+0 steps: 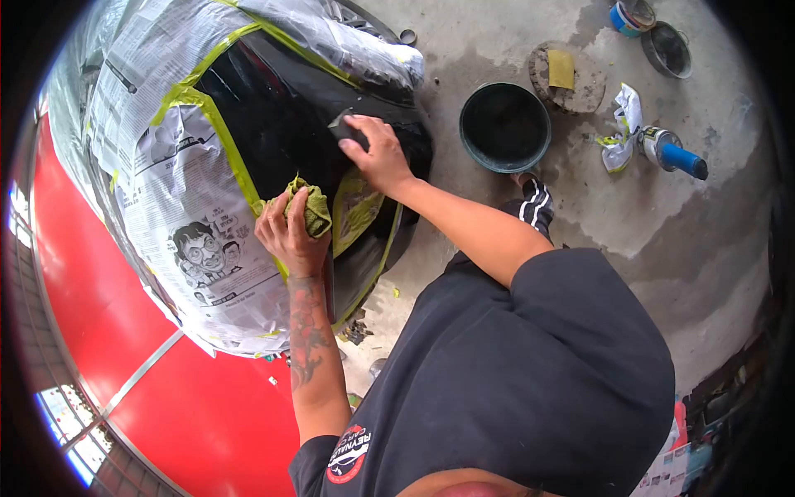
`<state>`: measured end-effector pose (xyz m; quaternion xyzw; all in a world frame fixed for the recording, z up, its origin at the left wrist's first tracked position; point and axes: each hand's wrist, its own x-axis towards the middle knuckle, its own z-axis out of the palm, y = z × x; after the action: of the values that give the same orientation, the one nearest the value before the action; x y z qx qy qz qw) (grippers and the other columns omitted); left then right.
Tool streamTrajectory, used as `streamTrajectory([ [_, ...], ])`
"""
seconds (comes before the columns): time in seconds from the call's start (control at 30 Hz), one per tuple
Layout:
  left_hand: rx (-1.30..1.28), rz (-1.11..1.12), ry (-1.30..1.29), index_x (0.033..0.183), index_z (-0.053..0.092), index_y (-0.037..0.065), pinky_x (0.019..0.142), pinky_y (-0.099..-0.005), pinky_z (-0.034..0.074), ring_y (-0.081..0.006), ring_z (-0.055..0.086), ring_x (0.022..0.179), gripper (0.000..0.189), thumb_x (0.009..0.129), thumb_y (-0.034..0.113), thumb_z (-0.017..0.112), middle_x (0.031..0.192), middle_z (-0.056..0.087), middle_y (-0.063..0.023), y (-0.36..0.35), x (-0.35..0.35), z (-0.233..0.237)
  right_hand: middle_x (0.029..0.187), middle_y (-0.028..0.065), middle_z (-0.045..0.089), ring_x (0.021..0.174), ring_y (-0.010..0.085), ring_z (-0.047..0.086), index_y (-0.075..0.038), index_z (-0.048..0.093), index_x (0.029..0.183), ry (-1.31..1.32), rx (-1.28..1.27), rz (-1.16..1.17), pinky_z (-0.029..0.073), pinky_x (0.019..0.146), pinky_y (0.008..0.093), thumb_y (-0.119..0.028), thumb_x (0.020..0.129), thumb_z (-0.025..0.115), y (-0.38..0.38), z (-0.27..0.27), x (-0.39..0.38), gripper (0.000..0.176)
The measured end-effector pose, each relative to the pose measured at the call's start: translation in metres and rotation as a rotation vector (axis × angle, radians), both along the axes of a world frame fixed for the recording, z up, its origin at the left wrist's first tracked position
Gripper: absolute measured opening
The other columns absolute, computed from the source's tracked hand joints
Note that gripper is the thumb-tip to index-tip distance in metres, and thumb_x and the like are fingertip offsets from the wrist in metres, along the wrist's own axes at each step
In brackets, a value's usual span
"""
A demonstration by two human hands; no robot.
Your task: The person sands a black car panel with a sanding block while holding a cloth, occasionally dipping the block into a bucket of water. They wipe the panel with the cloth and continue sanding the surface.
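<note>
My left hand [291, 230] is closed around a crumpled yellow-green cloth [310, 211], which rests at the taped edge of a glossy black car panel [273, 99]. Farther up, between the thumb and fingers of my right hand [377, 153], is a small dark piece of sandpaper [341, 126], held at the panel's surface. Newspaper masking [157, 174] and yellow-green tape [228, 149] frame the black area. Below my right hand, a patch with yellow-green tape and paper [356, 207] covers an opening in the panel.
A dark bucket of water [505, 128] stands on the wet concrete floor near my foot [537, 205]. Beyond it lie a round slab [571, 79] with a yellow sheet [561, 69], a blue-handled tool [675, 157], crumpled paper [623, 124] and a basin [667, 50]. A red surface [207, 414] is at left.
</note>
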<state>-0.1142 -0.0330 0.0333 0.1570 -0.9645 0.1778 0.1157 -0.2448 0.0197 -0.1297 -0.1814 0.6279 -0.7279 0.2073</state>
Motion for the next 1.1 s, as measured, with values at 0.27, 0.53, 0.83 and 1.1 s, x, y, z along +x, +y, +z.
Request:
streamTrajectory([
  [0.27, -0.01, -0.024, 0.043, 0.121, 0.07, 0.017, 0.102, -0.0476, 0.044, -0.0312, 0.061, 0.113, 0.049, 0.073, 0.011, 0.079, 0.12, 0.064, -0.0061, -0.002, -0.002, -0.005, 0.126, 0.0174, 0.066, 0.119, 0.0356, 0.061, -0.006, 0.067, 0.125, 0.078, -0.014, -0.028, 0.044, 0.107, 0.0442, -0.025, 0.089, 0.073, -0.022, 0.018, -0.014, 0.041],
  [0.53, -0.025, -0.03, 0.043, 0.121, 0.069, 0.019, 0.101, -0.0489, 0.044, -0.0304, 0.061, 0.114, 0.053, 0.071, 0.021, 0.083, 0.121, 0.063, -0.0049, -0.006, 0.006, -0.007, 0.122, 0.0159, 0.068, 0.117, 0.0355, 0.062, -0.006, 0.068, 0.122, -0.083, 0.13, 0.05, 0.046, 0.104, 0.0453, -0.029, 0.088, 0.071, 0.0, -0.038, -0.002, 0.042],
  [0.83, 0.001, -0.035, 0.035, 0.121, 0.067, 0.016, 0.102, -0.0491, 0.045, -0.0315, 0.061, 0.114, 0.054, 0.069, 0.012, 0.081, 0.123, 0.065, -0.0069, -0.005, 0.002, -0.006, 0.129, 0.0169, 0.067, 0.122, 0.0365, 0.061, -0.005, 0.068, 0.124, 0.132, -0.097, 0.062, 0.044, 0.108, 0.0446, -0.027, 0.089, 0.073, -0.014, 0.013, -0.03, 0.042],
  [1.1, -0.022, -0.025, 0.072, 0.118, 0.07, 0.021, 0.1, -0.0489, 0.046, -0.0318, 0.062, 0.112, 0.05, 0.07, 0.022, 0.085, 0.12, 0.064, -0.0047, -0.011, 0.007, -0.014, 0.125, 0.016, 0.066, 0.117, 0.0368, 0.061, -0.006, 0.067, 0.124, -0.054, 0.114, 0.076, 0.047, 0.104, 0.045, -0.032, 0.091, 0.069, 0.006, -0.026, -0.001, 0.042],
])
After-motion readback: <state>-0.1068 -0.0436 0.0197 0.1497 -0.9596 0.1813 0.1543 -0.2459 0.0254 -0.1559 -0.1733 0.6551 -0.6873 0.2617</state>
